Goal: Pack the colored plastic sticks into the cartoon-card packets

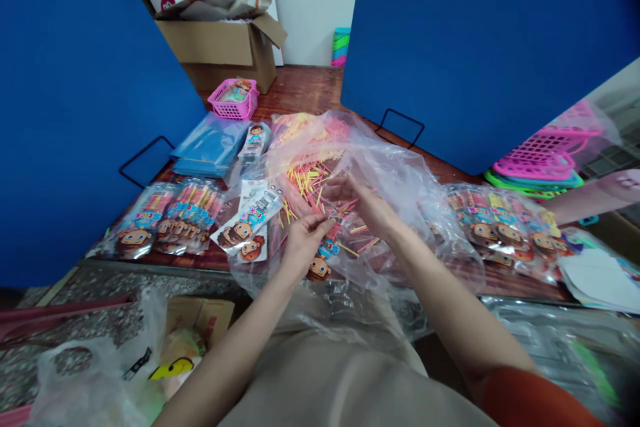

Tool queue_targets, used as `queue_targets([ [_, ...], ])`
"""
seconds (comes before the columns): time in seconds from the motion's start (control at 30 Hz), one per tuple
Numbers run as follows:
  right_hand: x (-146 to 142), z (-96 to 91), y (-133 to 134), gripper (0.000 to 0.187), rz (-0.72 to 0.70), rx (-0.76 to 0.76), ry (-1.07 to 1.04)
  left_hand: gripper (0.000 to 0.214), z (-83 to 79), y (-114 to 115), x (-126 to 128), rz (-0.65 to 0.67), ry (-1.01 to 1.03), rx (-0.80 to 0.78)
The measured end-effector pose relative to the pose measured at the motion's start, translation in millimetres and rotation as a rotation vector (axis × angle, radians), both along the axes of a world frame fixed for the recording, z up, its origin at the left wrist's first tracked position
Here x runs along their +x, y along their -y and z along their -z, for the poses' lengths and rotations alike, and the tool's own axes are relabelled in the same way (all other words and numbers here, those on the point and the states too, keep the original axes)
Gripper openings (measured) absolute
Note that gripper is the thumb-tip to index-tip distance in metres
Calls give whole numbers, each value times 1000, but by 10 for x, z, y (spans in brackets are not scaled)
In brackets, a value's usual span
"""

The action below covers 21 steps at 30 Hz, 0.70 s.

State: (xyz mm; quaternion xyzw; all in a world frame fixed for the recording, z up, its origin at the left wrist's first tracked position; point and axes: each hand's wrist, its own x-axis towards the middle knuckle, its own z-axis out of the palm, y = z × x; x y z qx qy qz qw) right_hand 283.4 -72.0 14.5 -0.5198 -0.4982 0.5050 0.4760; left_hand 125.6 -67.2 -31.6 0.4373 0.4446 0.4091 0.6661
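Note:
My left hand [304, 239] pinches the top of a small clear packet [327, 250] printed with a cartoon face and blue lettering. The packet hangs tilted over the front part of a large clear plastic bag [400, 167]. Just above the packet's mouth, my right hand [357, 199] has its fingers loosely bent and apart. Close to those fingertips lie a few pink sticks; I see none clearly gripped. Behind both hands, a heap of thin yellow and pink sticks [307, 180] spreads over the plastic. Printed cartoon cards [250, 223] lie left of my left hand.
Filled stick packets [187, 217] lie at the left, others [500, 223] at the right. A pink basket [234, 100], blue plastic sleeves [213, 143] and a cardboard box [220, 47] stand behind. Blue panels [475, 47] flank the table. Another person's arm [595, 197] reaches in at right.

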Motion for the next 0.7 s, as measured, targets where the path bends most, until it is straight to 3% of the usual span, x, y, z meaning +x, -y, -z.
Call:
queue_targets([
  [0.17, -135, 24, 43, 39, 25, -36, 80, 24, -39, 42, 19, 17, 8, 10],
  [0.3, -159, 73, 44, 50, 218, 211, 11, 29, -19, 51, 0, 44, 90, -57],
  [0.37, -151, 75, 82, 43, 163, 294, 119, 32, -29, 50, -8, 48, 126, -84],
  [0.47, -127, 51, 185, 42, -66, 301, 334, 33, -68, 50, -15, 19, 153, -133],
  [0.5, -118, 44, 221, 43, -73, 306, 360, 33, -81, 50, -18, 6, 158, -148],
  [0.63, -88, 62, 314, 38, 129, 344, 427, 34, -104, 45, -28, -27, 188, -187],
  [0.7, -84, 91, 324, 33, 87, 345, 538, 35, -106, 40, -27, -23, 211, -179],
])
